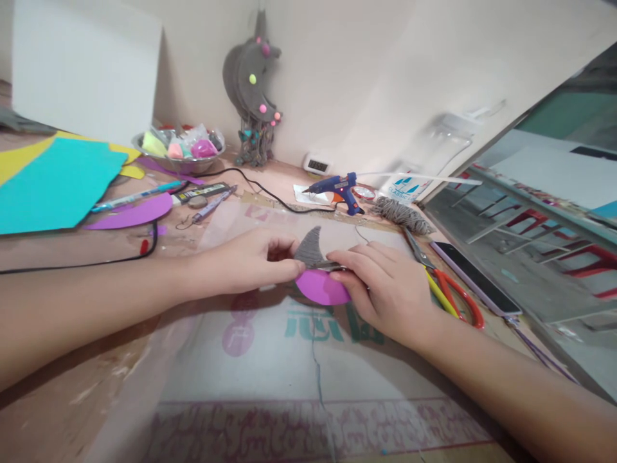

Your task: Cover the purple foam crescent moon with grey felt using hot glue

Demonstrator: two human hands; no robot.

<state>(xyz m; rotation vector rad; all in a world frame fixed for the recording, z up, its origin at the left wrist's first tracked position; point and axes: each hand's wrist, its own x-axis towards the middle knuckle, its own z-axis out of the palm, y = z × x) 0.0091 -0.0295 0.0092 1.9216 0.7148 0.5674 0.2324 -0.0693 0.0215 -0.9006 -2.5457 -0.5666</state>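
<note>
"CLASSIC" reads on a clear container beyond the hands

The left hand pinches a grey piece by its left edge; the right hand pinches its right side with purple paper, above a printed sheet. Its green lettering seems partly covered; I can't read it.

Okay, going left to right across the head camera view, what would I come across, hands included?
Turquoise sheet, bowl, left hand, held purple piece, right hand, phone.
</note>
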